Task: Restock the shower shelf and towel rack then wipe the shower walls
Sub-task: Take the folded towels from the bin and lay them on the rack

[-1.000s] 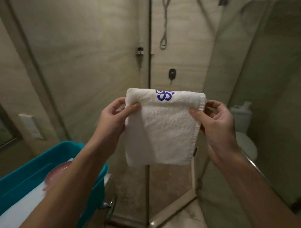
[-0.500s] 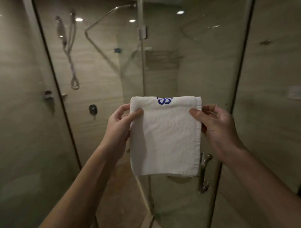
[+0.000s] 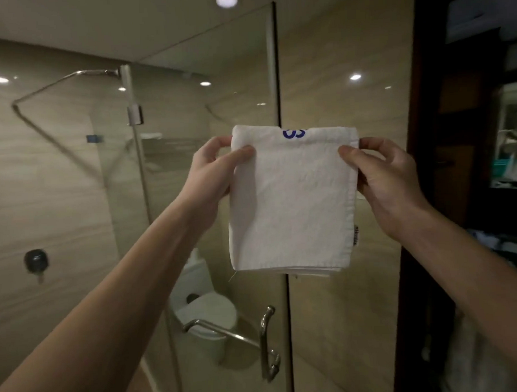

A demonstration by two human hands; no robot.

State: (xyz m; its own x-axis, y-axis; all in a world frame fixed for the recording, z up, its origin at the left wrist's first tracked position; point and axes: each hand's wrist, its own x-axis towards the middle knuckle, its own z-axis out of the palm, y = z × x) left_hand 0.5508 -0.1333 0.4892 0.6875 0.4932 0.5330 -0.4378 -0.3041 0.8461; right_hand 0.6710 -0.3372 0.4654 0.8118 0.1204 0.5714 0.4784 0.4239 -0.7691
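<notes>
The left hand (image 3: 214,172) pinches the upper left corner of the towel (image 3: 292,200), thumb on the near face and fingers curled behind; the right hand (image 3: 385,176) pinches the upper right corner the same way. Holding both top corners level and apart keeps the fold flat and lets the cloth hang straight, so the layers do not slip open; that looks like a grip chosen to drape it over a bar in one go.

The towel sits in the centre of the frame, slightly right, raised well up in front of the person. It is white, folded to a rough square, with a blue mark (image 3: 293,133) at its top edge, half hidden by the fold, and a small tag on its lower right edge. Several layers show at the bottom edge.

Behind it stands the glass door (image 3: 247,79), its edge running down the middle of the frame. A handle (image 3: 266,342) with a bar (image 3: 221,330) is fixed to the glass in the lower centre, well below the towel; this is probably where it is meant to hang. Through the glass, lower centre, a toilet (image 3: 205,312) shows. A shelf (image 3: 173,146) is faintly visible through the glass, left of the hands; whether it holds anything I cannot tell.
</notes>
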